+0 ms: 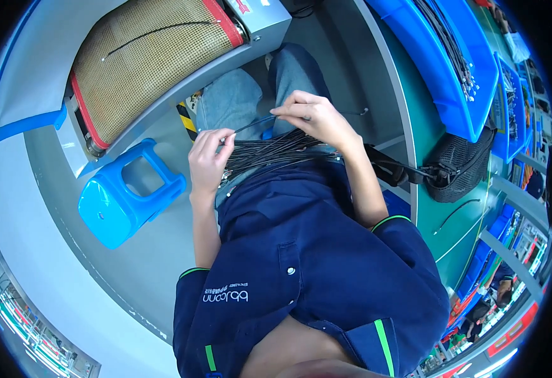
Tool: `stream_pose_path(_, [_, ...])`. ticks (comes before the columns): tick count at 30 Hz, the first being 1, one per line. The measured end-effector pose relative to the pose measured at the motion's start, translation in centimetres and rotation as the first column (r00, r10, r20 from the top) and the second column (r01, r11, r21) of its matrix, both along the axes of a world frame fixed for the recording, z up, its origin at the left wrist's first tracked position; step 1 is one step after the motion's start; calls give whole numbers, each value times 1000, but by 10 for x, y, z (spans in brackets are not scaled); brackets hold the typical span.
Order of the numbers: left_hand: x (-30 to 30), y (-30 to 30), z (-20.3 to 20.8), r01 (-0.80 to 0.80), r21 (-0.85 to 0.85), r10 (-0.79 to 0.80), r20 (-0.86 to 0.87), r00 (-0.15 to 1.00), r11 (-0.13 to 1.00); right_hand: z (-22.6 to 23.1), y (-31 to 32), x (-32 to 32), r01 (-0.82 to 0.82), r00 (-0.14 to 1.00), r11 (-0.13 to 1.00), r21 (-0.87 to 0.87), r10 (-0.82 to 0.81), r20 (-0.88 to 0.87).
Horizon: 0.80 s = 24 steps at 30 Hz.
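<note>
A thin black cable [255, 123] is stretched between my two hands above my lap. My left hand [211, 157] pinches one part of it between thumb and fingers. Higher and to the right, my right hand [312, 118] pinches the other part with its fingertips. Under both hands a loose bundle of black cables [276, 156] lies across my lap, with small light-coloured ends showing at its sides. One cable end [364, 111] sticks out to the right of my right hand.
A mesh conveyor belt [156, 57] with red edges carries a single black cable [156, 33] at the upper left. Below it stands a blue plastic stool [109, 201]. To the right, a green table [440, 217] holds blue bins [443, 94] of cables and a black mesh bag [459, 167].
</note>
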<state>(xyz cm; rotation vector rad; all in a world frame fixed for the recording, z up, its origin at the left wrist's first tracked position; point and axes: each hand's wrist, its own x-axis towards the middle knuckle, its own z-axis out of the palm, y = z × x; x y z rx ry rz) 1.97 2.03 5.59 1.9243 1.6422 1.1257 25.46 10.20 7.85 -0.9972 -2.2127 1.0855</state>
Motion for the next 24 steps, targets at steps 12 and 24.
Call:
stream_pose_path(12, [49, 4, -32, 142, -337, 341, 940, -3, 931, -4, -2, -36, 39, 998, 997, 61, -36, -61])
stream_pose_path(24, [23, -1, -53, -99, -346, 348, 938, -1, 933, -12, 11, -21, 33, 992, 945, 325, -72, 108])
